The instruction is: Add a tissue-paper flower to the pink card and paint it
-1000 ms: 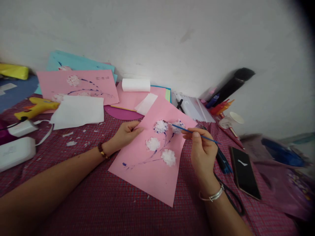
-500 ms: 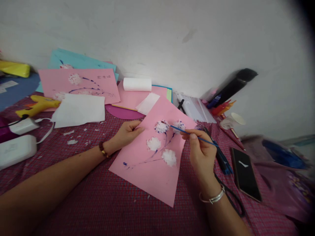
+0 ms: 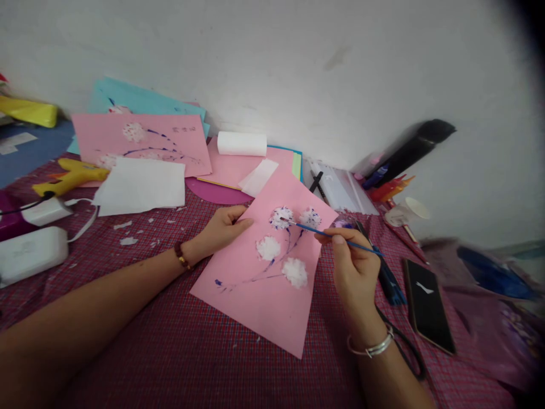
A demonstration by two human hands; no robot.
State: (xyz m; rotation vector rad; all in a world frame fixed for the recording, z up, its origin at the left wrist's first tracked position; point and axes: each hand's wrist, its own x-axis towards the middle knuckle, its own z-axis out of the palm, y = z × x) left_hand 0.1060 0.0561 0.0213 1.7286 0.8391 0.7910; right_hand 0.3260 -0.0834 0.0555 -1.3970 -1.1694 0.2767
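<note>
My left hand (image 3: 225, 232) grips the left edge of a pink sheet of paper (image 3: 259, 307), thumb on top. Several white fluffy paper flowers stand on the sheet, joined by painted dark-blue stems. The upper two carry dark paint specks; the lower two, such as the white flower (image 3: 294, 272), are plain white. Between thumb and fingers my right hand (image 3: 353, 261) pinches a thin blue paintbrush (image 3: 313, 229). Its bristle tip is at the upper left flower (image 3: 281, 217); whether it touches cannot be made out.
On the checked tablecloth (image 3: 145, 352) lie torn white scraps, a white sheet (image 3: 140, 190) and a yellow glue gun (image 3: 68, 177) at the left. A finished-looking pink picture (image 3: 166, 125) leans behind. At the right are a phone (image 3: 428, 307) and a paper cup (image 3: 409, 211).
The brush tip has shifted slightly down on the upper left flower, and my right hand has moved a little right and down. The whole view has shifted slightly.
</note>
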